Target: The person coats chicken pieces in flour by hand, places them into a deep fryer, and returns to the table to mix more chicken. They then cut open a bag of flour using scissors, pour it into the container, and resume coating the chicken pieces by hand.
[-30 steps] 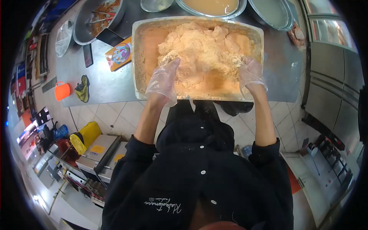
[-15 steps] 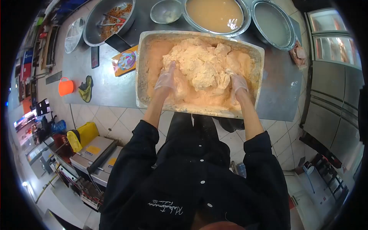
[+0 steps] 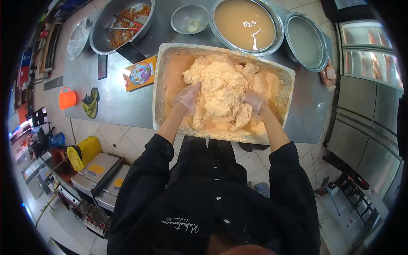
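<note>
A rectangular tray in front of me holds loose pale-orange flour and a heap of flour-coated pieces; what lies under the coating is hidden. My left hand, in a clear plastic glove, cups the heap from its left side. From the right side my right hand, gloved likewise, grips the coated pieces. The fingers of both hands are partly sunk in the flour and behind the pieces.
Behind the tray stand a bowl of cloudy tan liquid, a bowl of greyish liquid, a small metal bowl and a large bowl with tongs over brown crumbs. Leftward lie a phone, an orange box and a cloth.
My hands have come closer together around the heap, the right one moving inward. The coated pieces have shifted and piled toward the tray's near side. The view has tilted slightly.
</note>
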